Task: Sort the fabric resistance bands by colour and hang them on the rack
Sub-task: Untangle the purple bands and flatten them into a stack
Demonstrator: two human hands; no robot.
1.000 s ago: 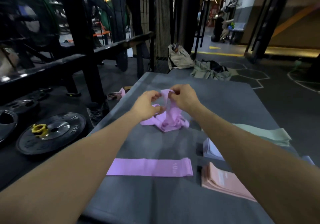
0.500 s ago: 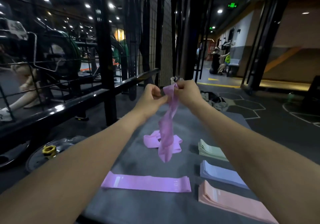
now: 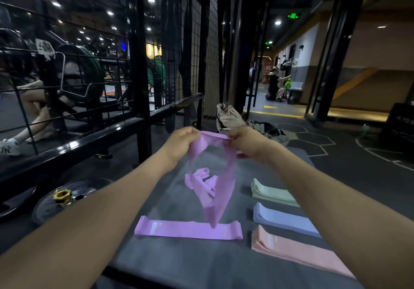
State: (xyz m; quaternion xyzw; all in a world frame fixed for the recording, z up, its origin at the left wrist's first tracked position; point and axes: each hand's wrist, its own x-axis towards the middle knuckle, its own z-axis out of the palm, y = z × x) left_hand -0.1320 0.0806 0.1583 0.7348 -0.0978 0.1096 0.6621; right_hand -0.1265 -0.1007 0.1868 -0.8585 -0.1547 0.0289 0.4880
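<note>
Left hand: the left hand [image 3: 182, 142] is raised above the far part of the surface, its fingers [image 3: 193, 132] curled and pinching the left end of the top edge of a purple band.
Right hand: the right hand [image 3: 247, 142] is level with the left and just beside it toward 3 o'clock; its fingers are clenched on the right end of the same top edge.
Held band: the held purple band [image 3: 220, 190] is stretched short between the two hands and hangs open as a loop, narrowing to a point that dangles just over the flat band below.
Flat band: a flat purple band [image 3: 188, 230] lies lengthwise across the surface toward 6 o'clock of the hands, a pale label near its left end.
Purple heap: a crumpled heap of purple bands [image 3: 200, 182] lies on the surface beneath the hands, seen partly through the hanging loop.
Sorted stacks: toward 4 o'clock of the hands three neat stacks lie in a column, well apart from the heap: a green stack [image 3: 271, 192] farthest, a blue stack [image 3: 284, 219] in the middle, a pink stack [image 3: 295, 251] nearest.
Surface: the grey surface [image 3: 179, 264] carries all the bands.
Rack: a black metal rack [image 3: 139, 64] with wire mesh stands toward 10 o'clock, apart from the hands.
Floor: a weight plate [image 3: 44, 206] with a yellow collar [image 3: 62, 197] lies toward 8 o'clock.
</note>
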